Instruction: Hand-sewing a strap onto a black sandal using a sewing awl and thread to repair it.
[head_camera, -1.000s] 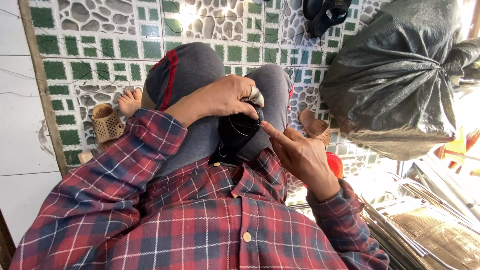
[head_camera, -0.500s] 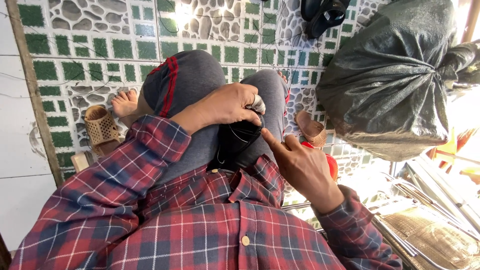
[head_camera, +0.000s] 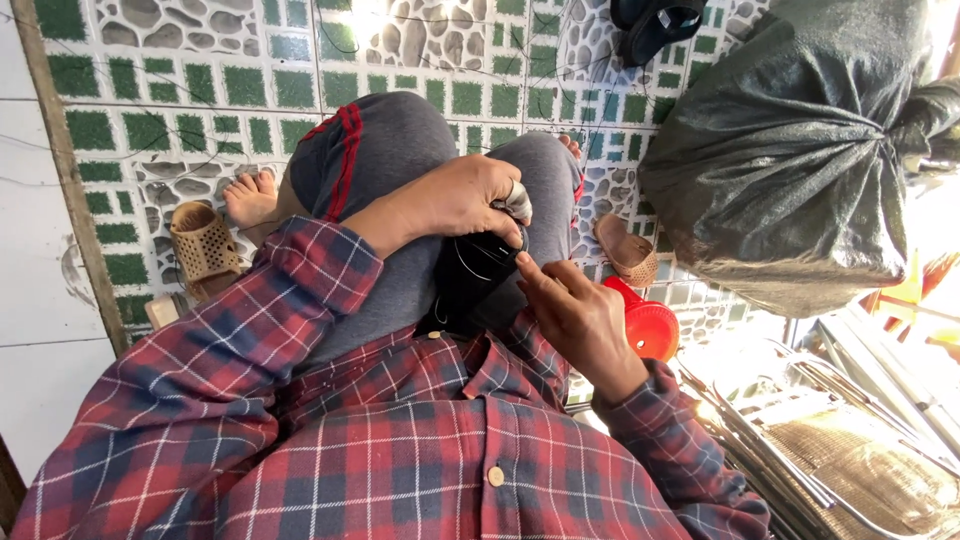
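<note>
The tiled floor (head_camera: 200, 90), green squares with grey pebble-pattern panels, fills the upper part of the view; a wooden strip (head_camera: 70, 190) bounds it on the left against a pale surface. A large dark plastic sack (head_camera: 790, 170), tied at its right side, stands on the floor at the upper right and is cut off by the frame edge. The person sits with knees drawn up in grey trousers (head_camera: 390, 160) with red side stripes and wears a red and blue checked shirt (head_camera: 400, 440). Metal racks (head_camera: 850, 440) lie at the lower right, overexposed and hard to make out. A woven tan sandal (head_camera: 200, 245) lies beside the bare foot (head_camera: 250, 195) at the left; a second sandal (head_camera: 625, 250) lies by the right knee, near a red plastic item (head_camera: 645, 320) partly hidden behind the right wrist. The dark object (head_camera: 480, 280), black and wound with thin wire, rests between the knees; its shape is largely concealed. The left hand (head_camera: 460, 200) is curled over its top, fingers closed on it. The right hand (head_camera: 580, 315) touches its side, fingers loosely bent, forefinger extended. Dark footwear (head_camera: 655, 22) is cut off at the top edge.
</note>
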